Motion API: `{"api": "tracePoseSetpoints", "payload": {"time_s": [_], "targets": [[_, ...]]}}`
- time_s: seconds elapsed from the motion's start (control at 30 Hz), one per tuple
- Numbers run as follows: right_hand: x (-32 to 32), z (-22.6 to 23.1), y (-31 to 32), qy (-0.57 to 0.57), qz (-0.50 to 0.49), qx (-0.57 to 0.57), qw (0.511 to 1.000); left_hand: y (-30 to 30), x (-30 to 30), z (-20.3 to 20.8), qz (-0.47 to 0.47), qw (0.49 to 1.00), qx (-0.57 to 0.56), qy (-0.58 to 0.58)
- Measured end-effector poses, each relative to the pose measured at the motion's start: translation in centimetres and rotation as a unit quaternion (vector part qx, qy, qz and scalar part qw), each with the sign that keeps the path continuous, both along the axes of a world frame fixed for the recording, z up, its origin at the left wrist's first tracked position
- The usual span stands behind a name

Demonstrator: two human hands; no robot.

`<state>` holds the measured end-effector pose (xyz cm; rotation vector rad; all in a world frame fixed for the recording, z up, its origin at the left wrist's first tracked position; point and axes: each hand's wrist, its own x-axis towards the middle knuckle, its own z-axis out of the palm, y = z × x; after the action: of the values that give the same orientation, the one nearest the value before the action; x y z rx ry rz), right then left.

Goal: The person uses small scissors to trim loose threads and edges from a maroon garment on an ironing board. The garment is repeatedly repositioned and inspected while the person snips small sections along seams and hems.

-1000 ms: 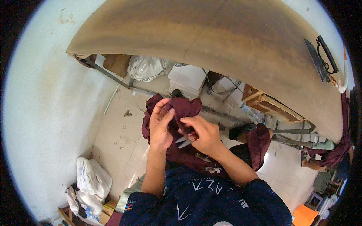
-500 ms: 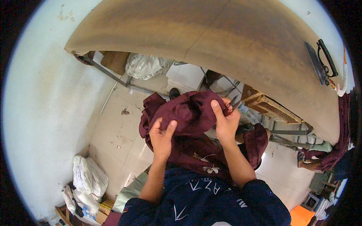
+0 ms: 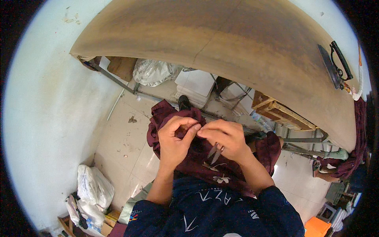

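Maroon cloth (image 3: pixel 196 158) is bunched over my lap and hangs down in front of me, with a pale flower-shaped pattern (image 3: pixel 221 179) near my shirt. My left hand (image 3: pixel 173 141) is closed in a pinch on a fold at the cloth's upper part. Against its fingertips, my right hand (image 3: pixel 228 139) pinches too; what lies between those fingertips is too small to make out. Small dark metal thread snips (image 3: pixel 215 153) are held in my right hand, blades pointing down toward my lap.
A long cloth-covered ironing table (image 3: pixel 189 29) spans ahead, with an iron (image 3: pixel 335 65) at its right end. Beneath are a plastic bag (image 3: pixel 154 72), stacked white sheets (image 3: pixel 194 87) and a wooden frame (image 3: pixel 282 112). White bags (image 3: pixel 94 185) lie at the lower left.
My hands have come together from holding the cloth spread apart. The spread fold has dropped lower, and the snips have swung from pointing up and right to pointing down.
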<state>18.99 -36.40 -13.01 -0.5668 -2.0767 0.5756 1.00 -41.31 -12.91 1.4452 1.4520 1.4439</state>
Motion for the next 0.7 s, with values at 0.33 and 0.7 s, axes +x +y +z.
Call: {"api": "tracePoseSetpoints", "payload": {"time_s": [0.33, 0.7], "targets": [[0.9, -1.0, 0.5, 0.078, 0.081, -0.073, 0.991, -0.4, -1.0, -1.0, -0.163, 0.966, -0.098, -0.176], [0.5, -0.3, 0.5, 0.044, 0.021, -0.178, 0.983, 0.0, -1.6, -0.3, -0.165, 0.984, -0.061, -0.019]]}}
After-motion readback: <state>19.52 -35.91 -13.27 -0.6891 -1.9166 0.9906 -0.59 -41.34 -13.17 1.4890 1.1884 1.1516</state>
